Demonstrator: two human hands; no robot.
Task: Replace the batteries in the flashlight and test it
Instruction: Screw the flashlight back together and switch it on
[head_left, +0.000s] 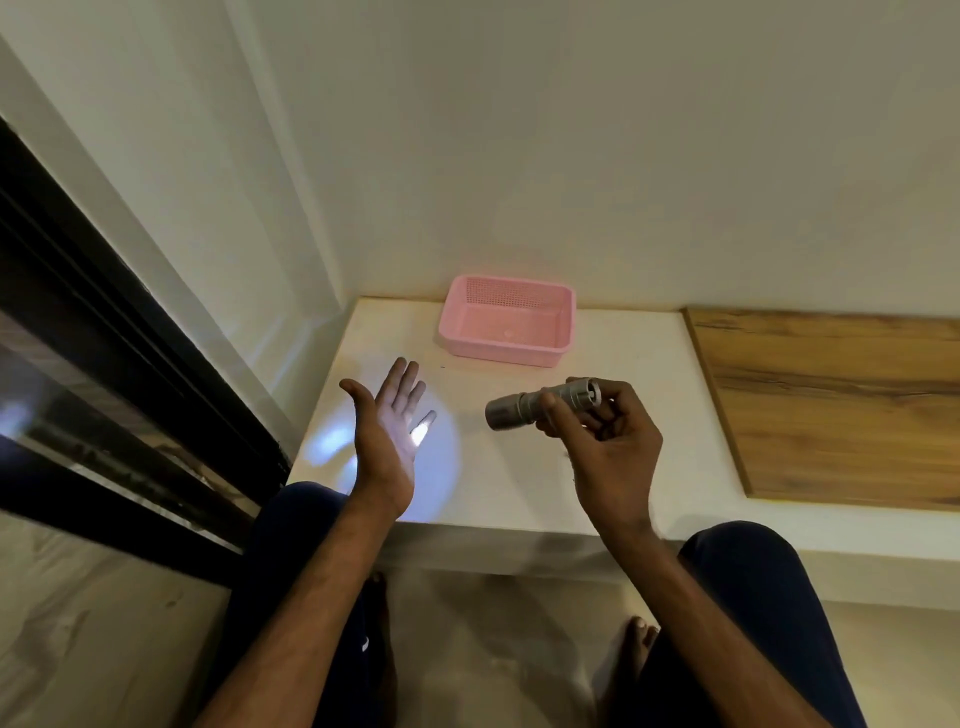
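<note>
A silver flashlight (524, 406) is gripped in my right hand (605, 441), held above the white ledge (613, 483) with its lens end pointing left. It is lit: a pale round patch of light falls on the ledge and on the fingers of my left hand (387, 436). My left hand is raised a short way to the left of the lens, palm facing the flashlight, fingers spread and holding nothing. No loose batteries are visible.
A pink plastic basket (563, 335) stands on the ledge against the back wall and looks empty. A wooden panel (841, 405) covers the ledge's right part. A dark window frame (130, 364) runs along the left. My knees are below the ledge's front edge.
</note>
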